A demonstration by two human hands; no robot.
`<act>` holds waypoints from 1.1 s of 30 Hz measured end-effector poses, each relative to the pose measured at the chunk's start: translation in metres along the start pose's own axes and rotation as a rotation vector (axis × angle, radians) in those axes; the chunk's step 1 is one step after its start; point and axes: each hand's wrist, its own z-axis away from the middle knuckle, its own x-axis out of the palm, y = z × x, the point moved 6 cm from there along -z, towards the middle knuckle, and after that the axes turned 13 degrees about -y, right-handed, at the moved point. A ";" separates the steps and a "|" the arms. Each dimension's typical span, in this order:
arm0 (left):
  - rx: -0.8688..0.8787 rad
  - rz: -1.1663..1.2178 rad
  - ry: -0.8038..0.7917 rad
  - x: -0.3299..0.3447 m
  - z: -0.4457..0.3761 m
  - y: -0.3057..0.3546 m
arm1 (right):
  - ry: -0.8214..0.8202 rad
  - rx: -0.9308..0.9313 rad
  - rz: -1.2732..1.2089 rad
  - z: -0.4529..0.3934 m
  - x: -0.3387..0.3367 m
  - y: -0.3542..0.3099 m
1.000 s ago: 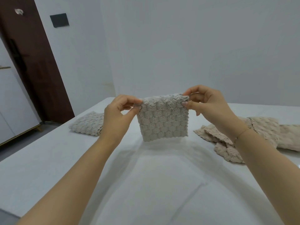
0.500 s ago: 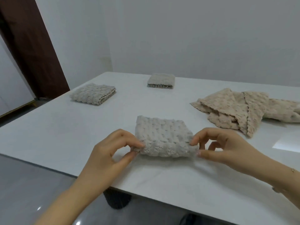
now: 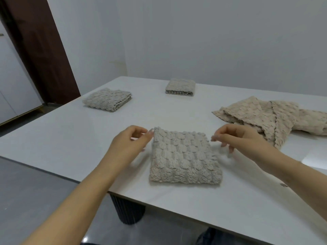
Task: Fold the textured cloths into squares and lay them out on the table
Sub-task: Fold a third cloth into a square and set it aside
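Observation:
A grey-beige textured cloth (image 3: 184,156), folded into a square, lies flat on the white table (image 3: 70,142) near its front edge. My left hand (image 3: 129,142) hovers at the cloth's far left corner with loosely curled fingers, the thumb tip just at the corner. At the far right corner, my right hand (image 3: 237,138) has its fingertips a little off the cloth and holds nothing. Two more folded squares lie further back, one at the left (image 3: 108,99) and one at the middle (image 3: 180,87).
A heap of unfolded beige textured cloths (image 3: 265,117) lies at the right of the table. A dark ribbed table leg (image 3: 127,209) stands under the front edge. A brown door (image 3: 40,50) and a white cabinet (image 3: 12,85) are off to the left.
The cloth, held up in the air by both hands a second ago, came down onto the table. Both hands have since loosened their pinch on its far corners.

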 end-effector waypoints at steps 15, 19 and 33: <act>0.295 0.200 -0.103 0.015 -0.028 0.032 | -0.204 0.003 -0.102 -0.049 0.023 0.015; 0.314 0.148 -0.121 0.015 -0.028 0.042 | -0.142 -0.098 -0.258 -0.045 0.017 0.015; 0.037 0.350 -0.431 0.030 0.022 0.032 | -0.522 -0.108 -0.495 -0.017 0.012 -0.018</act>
